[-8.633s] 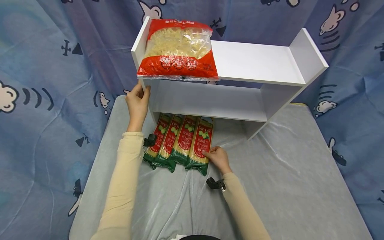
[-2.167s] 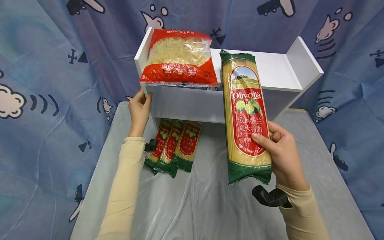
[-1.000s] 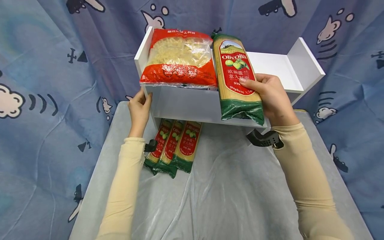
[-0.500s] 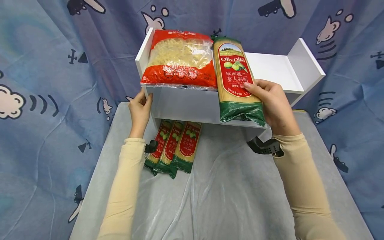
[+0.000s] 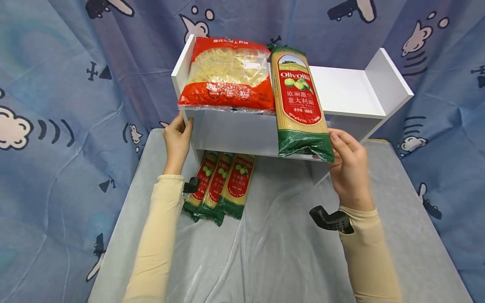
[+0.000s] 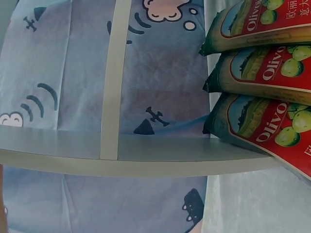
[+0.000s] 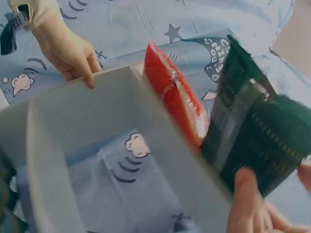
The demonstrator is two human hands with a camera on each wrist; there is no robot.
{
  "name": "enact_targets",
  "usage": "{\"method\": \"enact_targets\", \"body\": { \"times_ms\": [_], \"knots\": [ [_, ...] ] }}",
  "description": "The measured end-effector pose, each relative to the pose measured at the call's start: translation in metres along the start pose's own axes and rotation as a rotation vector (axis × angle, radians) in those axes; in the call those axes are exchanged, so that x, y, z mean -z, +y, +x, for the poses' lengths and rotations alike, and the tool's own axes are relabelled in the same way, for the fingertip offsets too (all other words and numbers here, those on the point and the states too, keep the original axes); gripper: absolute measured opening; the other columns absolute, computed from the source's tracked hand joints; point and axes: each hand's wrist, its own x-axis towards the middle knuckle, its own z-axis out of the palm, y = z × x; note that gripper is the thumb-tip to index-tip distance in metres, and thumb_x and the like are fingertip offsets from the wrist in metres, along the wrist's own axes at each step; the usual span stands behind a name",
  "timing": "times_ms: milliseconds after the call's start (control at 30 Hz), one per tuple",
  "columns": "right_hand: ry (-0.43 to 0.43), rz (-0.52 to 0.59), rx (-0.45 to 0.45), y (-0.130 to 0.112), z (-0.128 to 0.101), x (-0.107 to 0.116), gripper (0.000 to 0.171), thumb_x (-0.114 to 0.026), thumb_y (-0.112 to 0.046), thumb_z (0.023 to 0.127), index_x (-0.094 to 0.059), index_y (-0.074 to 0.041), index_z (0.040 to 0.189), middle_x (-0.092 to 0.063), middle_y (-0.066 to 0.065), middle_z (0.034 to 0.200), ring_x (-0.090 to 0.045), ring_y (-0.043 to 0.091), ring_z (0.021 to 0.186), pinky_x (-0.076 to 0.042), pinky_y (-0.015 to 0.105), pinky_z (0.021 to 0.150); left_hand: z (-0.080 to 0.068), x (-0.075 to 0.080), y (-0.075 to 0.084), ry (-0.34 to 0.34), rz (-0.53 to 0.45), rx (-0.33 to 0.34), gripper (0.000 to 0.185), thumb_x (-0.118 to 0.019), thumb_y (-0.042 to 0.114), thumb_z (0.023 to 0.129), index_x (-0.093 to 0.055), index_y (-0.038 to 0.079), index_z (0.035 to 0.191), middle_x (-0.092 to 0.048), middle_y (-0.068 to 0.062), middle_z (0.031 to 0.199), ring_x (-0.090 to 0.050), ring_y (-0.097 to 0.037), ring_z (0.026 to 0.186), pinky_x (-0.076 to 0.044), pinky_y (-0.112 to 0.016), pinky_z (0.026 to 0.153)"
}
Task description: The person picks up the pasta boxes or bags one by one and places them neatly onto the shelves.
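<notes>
A white two-tier shelf (image 5: 341, 84) stands on the grey-covered table. On its top board lie a red bag of short pasta (image 5: 227, 71) and, right beside it, a long spaghetti pack (image 5: 299, 105) whose green end overhangs the front edge. My right hand (image 5: 348, 164) is just below that end, fingers straight, fingertips (image 5: 334, 139) at the pack's lower right corner. My left hand (image 5: 177, 136) grips the shelf's left side panel. In the right wrist view the green pack end (image 7: 252, 131) sits beside the red bag (image 7: 177, 102), and the left hand (image 7: 73, 53) holds the panel.
Three more spaghetti packs (image 5: 219, 185) lie side by side on the table, reaching under the shelf's left half; they also show in the left wrist view as packs (image 6: 262, 73). Blue cartoon-print cloth (image 5: 57, 105) hangs behind and at both sides. The top board's right half (image 5: 348, 90) is bare.
My right hand lifted a spaghetti pack from the table onto the top board beside the red bag, then let go and drew back below its end. The left hand stayed on the panel.
</notes>
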Motion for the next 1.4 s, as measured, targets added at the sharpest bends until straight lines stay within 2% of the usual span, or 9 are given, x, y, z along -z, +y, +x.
{"method": "enact_targets", "body": {
  "times_ms": [100, 167, 367, 600, 767, 1000, 1100, 1233, 1400],
  "knots": [
    [-0.075, 0.048, -0.005, 0.016, -0.010, 0.012, 0.016, -0.049, -0.001, 0.095, -0.062, 0.006, 0.099, -0.067, 0.015, 0.081, -0.065, 0.021, 0.066, -0.053, 0.029, 0.064, 0.000, 0.000, 0.000, 0.003, 0.006, -0.002, 0.024, -0.060, 0.007, 0.092, -0.068, -0.001, 0.114, -0.055, -0.019, 0.060, -0.038, -0.001, 0.049, -0.030, -0.019, 0.049],
    [-0.098, 0.027, -0.039, 0.029, -0.015, 0.019, 0.017, -0.046, -0.001, 0.096, -0.062, 0.005, 0.099, -0.068, 0.015, 0.081, -0.066, 0.022, 0.067, -0.053, 0.029, 0.066, 0.001, 0.000, 0.000, 0.009, 0.013, -0.005, 0.023, -0.060, 0.007, 0.092, -0.068, -0.001, 0.112, -0.054, -0.016, 0.059, -0.038, -0.002, 0.049, -0.030, -0.019, 0.049],
    [-0.070, -0.137, -0.216, 0.071, -0.027, 0.032, 0.018, -0.046, -0.002, 0.097, -0.063, 0.000, 0.101, -0.069, 0.009, 0.083, -0.067, 0.018, 0.069, -0.053, 0.027, 0.067, 0.001, -0.001, 0.000, 0.014, 0.021, -0.007, 0.019, -0.060, 0.006, 0.092, -0.069, -0.002, 0.106, -0.051, -0.015, 0.058, -0.037, -0.003, 0.050, -0.029, -0.020, 0.049],
    [-0.075, -0.366, -0.370, 0.117, -0.035, 0.043, 0.023, -0.052, -0.007, 0.096, -0.053, 0.013, 0.108, -0.068, 0.006, 0.082, -0.066, 0.014, 0.069, -0.053, 0.027, 0.068, 0.000, -0.002, 0.000, 0.023, 0.022, 0.003, 0.019, -0.061, 0.007, 0.092, -0.070, -0.001, 0.107, -0.055, -0.017, 0.061, -0.039, -0.001, 0.050, -0.030, -0.018, 0.050],
    [-0.048, -0.477, -0.493, 0.150, -0.039, 0.044, 0.028, -0.057, -0.010, 0.094, -0.053, 0.015, 0.108, -0.067, 0.009, 0.082, -0.066, 0.013, 0.068, -0.054, 0.030, 0.069, 0.000, -0.002, 0.001, 0.020, 0.000, 0.022, 0.022, -0.062, 0.006, 0.091, -0.069, -0.001, 0.110, -0.064, -0.024, 0.073, -0.044, 0.001, 0.054, -0.032, -0.016, 0.053],
    [-0.049, -0.496, -0.616, 0.192, -0.048, 0.042, 0.020, -0.058, -0.008, 0.093, -0.056, 0.010, 0.101, -0.066, 0.014, 0.081, -0.065, 0.014, 0.062, -0.054, 0.028, 0.063, 0.000, -0.002, 0.003, 0.012, -0.014, 0.044, 0.026, -0.061, 0.003, 0.091, -0.067, 0.000, 0.115, -0.068, -0.022, 0.097, -0.054, 0.004, 0.069, -0.039, -0.013, 0.060],
    [-0.064, -0.504, -0.633, 0.205, -0.050, 0.042, 0.022, -0.057, -0.007, 0.093, -0.056, 0.013, 0.101, -0.066, 0.017, 0.082, -0.065, 0.015, 0.062, -0.053, 0.027, 0.062, 0.000, -0.003, 0.002, 0.010, -0.017, 0.033, 0.025, -0.061, 0.003, 0.091, -0.067, 0.000, 0.115, -0.068, -0.023, 0.090, -0.053, 0.003, 0.064, -0.038, -0.014, 0.057],
    [-0.061, -0.514, -0.647, 0.217, -0.051, 0.042, 0.025, -0.057, -0.005, 0.092, -0.055, 0.018, 0.103, -0.066, 0.022, 0.083, -0.066, 0.017, 0.063, -0.053, 0.027, 0.061, 0.000, -0.002, 0.001, 0.015, -0.016, 0.001, 0.022, -0.061, 0.004, 0.091, -0.068, -0.001, 0.111, -0.061, -0.025, 0.069, -0.041, -0.001, 0.052, -0.031, -0.018, 0.051],
    [-0.054, -0.557, -0.676, 0.229, -0.053, 0.037, 0.021, -0.056, -0.004, 0.092, -0.057, 0.014, 0.101, -0.065, 0.026, 0.087, -0.067, 0.020, 0.066, -0.054, 0.028, 0.062, 0.000, -0.001, 0.001, 0.019, -0.012, 0.000, 0.023, -0.061, 0.005, 0.091, -0.068, -0.001, 0.112, -0.062, -0.023, 0.069, -0.042, -0.001, 0.052, -0.032, -0.018, 0.051]
  ]
}}
